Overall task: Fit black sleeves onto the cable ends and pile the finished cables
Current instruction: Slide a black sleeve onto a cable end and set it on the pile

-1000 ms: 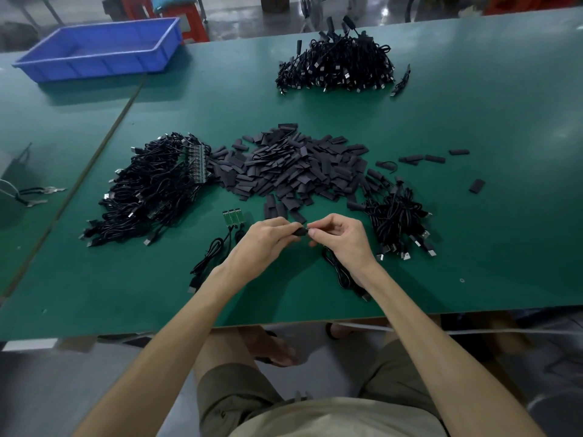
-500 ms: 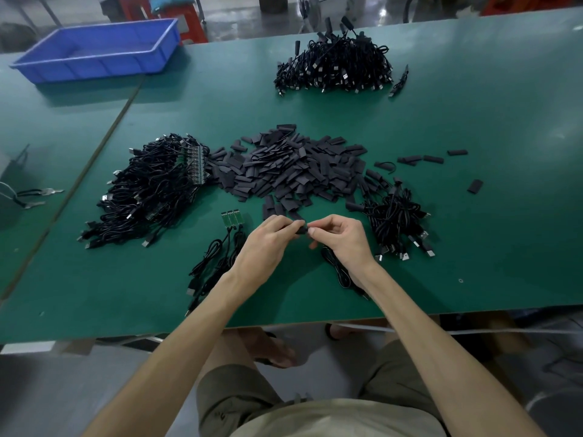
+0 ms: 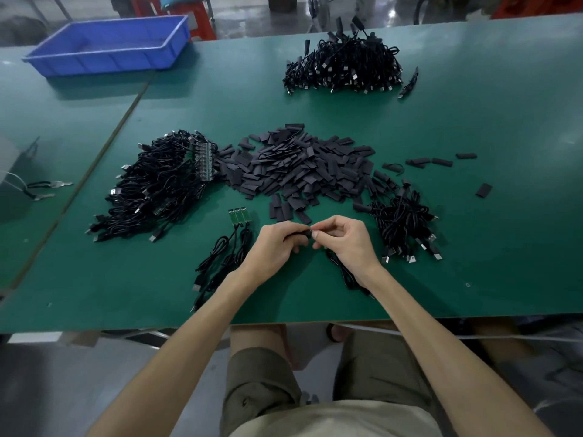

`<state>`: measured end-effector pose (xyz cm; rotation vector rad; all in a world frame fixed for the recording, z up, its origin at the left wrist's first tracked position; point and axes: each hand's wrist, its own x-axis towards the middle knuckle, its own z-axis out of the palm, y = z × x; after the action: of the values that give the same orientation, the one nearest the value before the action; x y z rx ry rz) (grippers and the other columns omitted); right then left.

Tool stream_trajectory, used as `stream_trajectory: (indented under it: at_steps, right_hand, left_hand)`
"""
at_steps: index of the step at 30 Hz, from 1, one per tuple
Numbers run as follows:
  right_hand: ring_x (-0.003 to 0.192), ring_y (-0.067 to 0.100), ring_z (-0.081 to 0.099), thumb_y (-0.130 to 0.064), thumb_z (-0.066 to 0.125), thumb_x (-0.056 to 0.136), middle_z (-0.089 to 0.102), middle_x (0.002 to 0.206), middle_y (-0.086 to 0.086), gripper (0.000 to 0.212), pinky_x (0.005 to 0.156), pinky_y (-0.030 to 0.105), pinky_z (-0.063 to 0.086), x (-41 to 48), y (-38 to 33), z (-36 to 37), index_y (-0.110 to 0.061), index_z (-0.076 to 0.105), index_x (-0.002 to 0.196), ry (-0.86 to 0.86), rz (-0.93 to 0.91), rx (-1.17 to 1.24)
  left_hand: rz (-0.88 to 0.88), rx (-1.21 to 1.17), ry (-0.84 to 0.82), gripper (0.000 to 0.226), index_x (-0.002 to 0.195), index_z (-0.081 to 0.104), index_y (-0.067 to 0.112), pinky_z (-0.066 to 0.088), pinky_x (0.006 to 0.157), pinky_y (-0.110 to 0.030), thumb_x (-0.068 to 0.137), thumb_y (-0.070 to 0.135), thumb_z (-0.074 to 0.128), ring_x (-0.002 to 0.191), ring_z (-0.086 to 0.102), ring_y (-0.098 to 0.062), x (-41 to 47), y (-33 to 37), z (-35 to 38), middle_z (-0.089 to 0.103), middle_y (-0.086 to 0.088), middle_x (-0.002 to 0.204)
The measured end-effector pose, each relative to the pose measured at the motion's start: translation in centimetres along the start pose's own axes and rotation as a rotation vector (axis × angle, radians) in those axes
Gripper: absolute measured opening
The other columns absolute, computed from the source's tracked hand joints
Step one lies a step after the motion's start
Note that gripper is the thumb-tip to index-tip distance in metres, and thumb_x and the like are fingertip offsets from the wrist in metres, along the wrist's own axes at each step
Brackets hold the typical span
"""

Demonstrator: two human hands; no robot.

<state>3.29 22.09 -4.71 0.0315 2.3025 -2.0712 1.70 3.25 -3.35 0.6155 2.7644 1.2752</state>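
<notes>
Left hand [image 3: 274, 244], right hand [image 3: 344, 241] near edge [image 3: 441, 317]; sleeve [image 3: 303, 232], perhaps

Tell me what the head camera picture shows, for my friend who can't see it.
Over a green table, the left hand pinches a black sleeve and the right hand pinches a cable end against it. Behind lie a heap of loose sleeves, three tangled cable piles and a blue tray.
</notes>
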Motion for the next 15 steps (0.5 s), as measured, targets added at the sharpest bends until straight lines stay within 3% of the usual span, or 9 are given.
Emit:
stream_trajectory:
  at_steps: [3, 7, 15]
  right_hand:
    - [0.075, 0.019, 0.077, -0.010, 0.078, 0.089, 0.079, 0.081, 0.002, 0.006, 0.074, 0.022, 0.058, 0.17, 0.08, 0.19, -0.015, 0.077, 0.093, 0.020, 0.002, 0.002]
    - [0.075, 0.021, 0.077, -0.008, 0.078, 0.089, 0.080, 0.084, 0.002, 0.007, 0.073, 0.023, 0.058, 0.23, 0.00, 0.13, -0.014, 0.077, 0.093, 0.014, 0.011, 0.026]
    - [0.077, 0.020, 0.077, -0.010, 0.081, 0.087, 0.080, 0.085, 0.002, 0.009, 0.075, 0.022, 0.059, 0.09, 0.24, -0.19, -0.016, 0.078, 0.093, -0.030, -0.005, 0.023]
  left_hand:
    - [0.111, 0.103, 0.037, 0.026, 0.124, 0.068, 0.004, 0.049, 0.076, -0.022, 0.099, 0.006, 0.061, 0.076, 0.058, -0.008, -0.51, -0.18, 0.59, 0.063, 0.003, 0.095]
    - [0.249, 0.311, 0.137, 0.030, 0.125, 0.066, 0.001, 0.054, 0.082, -0.038, 0.096, 0.010, 0.066, 0.094, 0.062, -0.026, -0.86, -0.30, 1.13, 0.067, -0.010, 0.104]
    - [0.238, 0.311, 0.094, 0.029, 0.123, 0.067, 0.002, 0.056, 0.081, -0.040, 0.095, -0.001, 0.063, 0.090, 0.062, -0.025, -0.74, -0.28, 0.80, 0.068, -0.010, 0.103]
